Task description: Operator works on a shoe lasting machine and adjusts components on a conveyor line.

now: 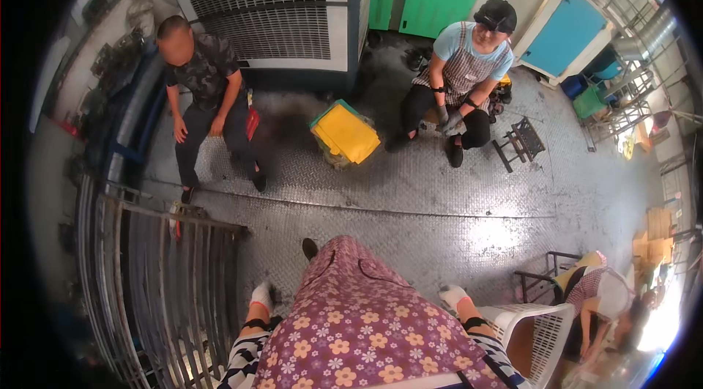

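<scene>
My left hand (261, 293), in a pale glove, rests beside my lap, close to the metal bar rack on my left. My right hand (454, 296), also in a pale glove, lies on the other side of my lap, near the white plastic basket (553, 334). Both hands look small and blurred, so how their fingers are set cannot be made out. No object shows in either one. A purple flowered apron (359, 323) covers my lap between them, and one dark shoe (310, 248) pokes out past its hem.
A rack of metal bars (165, 279) stands at left. Ahead, a yellow-topped bundle (348, 134) sits on the metal floor (381, 198) between two seated people. A small stool (521, 142) is at right; another person (597, 290) bends over beyond the basket. An air cooler (263, 12) stands behind.
</scene>
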The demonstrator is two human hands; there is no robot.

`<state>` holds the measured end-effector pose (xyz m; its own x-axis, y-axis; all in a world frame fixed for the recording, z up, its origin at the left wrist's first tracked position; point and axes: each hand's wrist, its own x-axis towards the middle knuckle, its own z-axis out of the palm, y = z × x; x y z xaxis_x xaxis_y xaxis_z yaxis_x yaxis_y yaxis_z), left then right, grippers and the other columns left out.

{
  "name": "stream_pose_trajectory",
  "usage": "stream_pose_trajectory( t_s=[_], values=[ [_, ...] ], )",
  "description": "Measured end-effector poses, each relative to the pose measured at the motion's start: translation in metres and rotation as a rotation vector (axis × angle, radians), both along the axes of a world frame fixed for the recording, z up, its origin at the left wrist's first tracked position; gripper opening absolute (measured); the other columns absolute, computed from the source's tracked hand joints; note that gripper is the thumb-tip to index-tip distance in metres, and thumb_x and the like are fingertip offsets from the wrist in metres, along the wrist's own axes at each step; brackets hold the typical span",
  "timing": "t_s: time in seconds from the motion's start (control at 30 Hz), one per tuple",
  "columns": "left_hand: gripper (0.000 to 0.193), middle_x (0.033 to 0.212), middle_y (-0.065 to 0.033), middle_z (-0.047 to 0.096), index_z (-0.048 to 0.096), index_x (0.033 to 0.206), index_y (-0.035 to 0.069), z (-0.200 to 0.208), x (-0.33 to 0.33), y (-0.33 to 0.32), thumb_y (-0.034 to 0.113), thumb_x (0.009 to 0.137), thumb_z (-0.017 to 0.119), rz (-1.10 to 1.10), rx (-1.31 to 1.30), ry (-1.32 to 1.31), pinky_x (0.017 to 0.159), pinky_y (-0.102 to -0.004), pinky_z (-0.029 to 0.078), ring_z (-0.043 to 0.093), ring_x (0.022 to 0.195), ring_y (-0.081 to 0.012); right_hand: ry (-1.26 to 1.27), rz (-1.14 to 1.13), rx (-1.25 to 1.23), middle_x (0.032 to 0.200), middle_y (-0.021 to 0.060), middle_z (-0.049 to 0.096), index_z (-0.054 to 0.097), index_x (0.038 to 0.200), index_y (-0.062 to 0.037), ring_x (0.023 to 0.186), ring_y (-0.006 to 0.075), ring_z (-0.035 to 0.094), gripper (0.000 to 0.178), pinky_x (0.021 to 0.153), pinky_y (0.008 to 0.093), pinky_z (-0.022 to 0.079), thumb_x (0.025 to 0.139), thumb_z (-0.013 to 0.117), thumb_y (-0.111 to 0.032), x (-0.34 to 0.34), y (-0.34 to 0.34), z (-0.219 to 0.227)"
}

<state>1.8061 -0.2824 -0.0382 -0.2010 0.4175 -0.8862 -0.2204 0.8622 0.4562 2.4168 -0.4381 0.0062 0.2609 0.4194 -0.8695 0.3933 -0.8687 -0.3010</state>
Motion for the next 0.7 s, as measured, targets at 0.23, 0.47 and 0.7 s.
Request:
stream_pose_trajectory(
  t_s=[0.23,0.47,0.7],
  values=[
    [0.039,0.08,-0.0137,0.066,0.061,0.086,0.007,0.023,0.01,0.025,0.044,0.096,0.055,0.031,0.003,0.082,0.059,-0.0465,0.051,0.064,0.067,-0.0303,-0.308,0.38,0.156,0.107,0.0225,0.073,0.07,0.12,-0.0043,0.102,0.0362,0.07,0.05,0.089,0.0416,0.055,0.078,0.067,-0.032,0.011,-0.031,-0.051],
    [0.029,0.083,-0.0171,0.07,0.071,0.097,0.001,-0.023,0.0,0.046,0.025,0.095,0.054,-0.118,0.123,0.144,0.06,-0.0493,0.056,0.068,0.068,-0.0332,-0.223,0.455,0.013,0.12,0.0226,0.069,0.072,0.12,-0.007,0.113,0.0395,0.066,0.059,0.098,0.043,0.053,0.073,0.071,-0.042,-0.002,-0.019,-0.042],
    [0.036,0.102,-0.018,0.073,0.068,0.118,0.002,-0.022,-0.031,0.015,0.027,0.092,0.063,-0.514,0.171,0.137,0.081,-0.0446,0.058,0.071,0.096,-0.0331,-0.153,0.396,-0.036,0.123,0.024,0.068,0.07,0.122,-0.0003,0.117,0.038,0.065,0.069,0.098,0.0418,0.052,0.071,0.073,-0.047,-0.012,-0.006,-0.023]
  ],
)
